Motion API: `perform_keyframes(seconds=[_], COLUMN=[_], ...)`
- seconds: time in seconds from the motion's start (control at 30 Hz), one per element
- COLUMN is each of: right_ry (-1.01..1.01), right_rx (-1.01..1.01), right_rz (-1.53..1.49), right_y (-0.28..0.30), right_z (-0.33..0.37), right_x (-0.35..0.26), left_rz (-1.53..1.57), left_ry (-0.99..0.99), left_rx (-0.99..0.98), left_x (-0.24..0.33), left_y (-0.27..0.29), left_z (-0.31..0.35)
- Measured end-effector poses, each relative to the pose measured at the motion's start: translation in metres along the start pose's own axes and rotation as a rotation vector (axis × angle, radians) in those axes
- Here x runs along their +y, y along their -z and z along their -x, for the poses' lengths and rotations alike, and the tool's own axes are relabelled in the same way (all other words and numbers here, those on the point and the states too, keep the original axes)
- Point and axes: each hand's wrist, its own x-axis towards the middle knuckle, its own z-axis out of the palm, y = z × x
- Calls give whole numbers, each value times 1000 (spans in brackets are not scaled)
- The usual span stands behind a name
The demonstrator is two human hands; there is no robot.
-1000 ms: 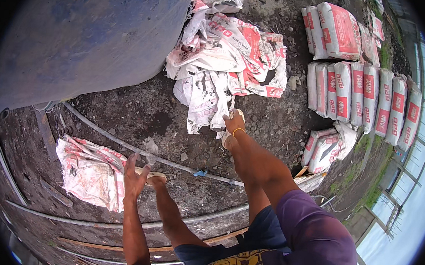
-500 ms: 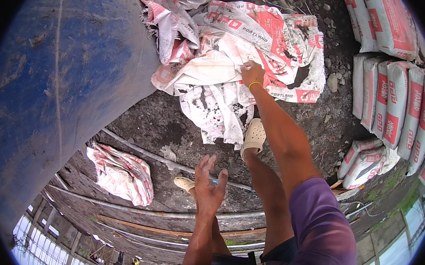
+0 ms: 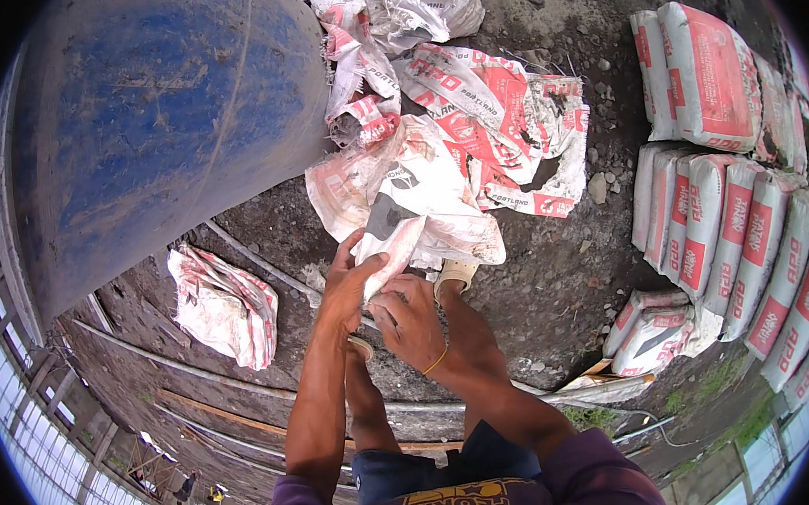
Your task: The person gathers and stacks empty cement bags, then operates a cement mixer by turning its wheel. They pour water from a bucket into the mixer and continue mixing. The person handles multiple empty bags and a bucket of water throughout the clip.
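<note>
the person's two hands are now close together, where half a second ago the left hand (image 3: 344,286) hung spread above the ground, touching no sack, and the right hand (image 3: 411,321) reached out alone to the heap. the left has come up to the loose white sack (image 3: 437,194), its thumb and fingers clamped on the near edge. the right, a yellow band (image 3: 436,360) at its wrist, has drawn back toward the body; its fingers are curled at the same edge, though whether they grip it cannot be told. the sack lies over the near side of the heap of sacks (image 3: 504,100), one end lifted toward the person, and now shows a dark grey patch. the folded bundle (image 3: 224,307) stays on the ground to the left, below the big blue drum (image 3: 162,95).
</note>
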Motion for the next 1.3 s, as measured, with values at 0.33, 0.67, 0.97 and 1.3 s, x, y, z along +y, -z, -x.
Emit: perform_keyframes(seconds=[0.33,0.67,0.97,1.3], right_ry=[-1241,-989,-927,-484], right_rx=[536,187,-93,-627], right_rz=[-1202,-703,-621,-659], right_y=[44,-8,-260,-570], right_z=[40,-40,-43,-62], right_x=[55,-35,-195,-407], left_rz=[56,11,932,1060], left_ry=[-326,-465,-143,-842], left_rx=[158,540,626,859], left_x=[-3,-50,-152,-150], left_y=[73,261,493,810], left_z=[136,179,162,310])
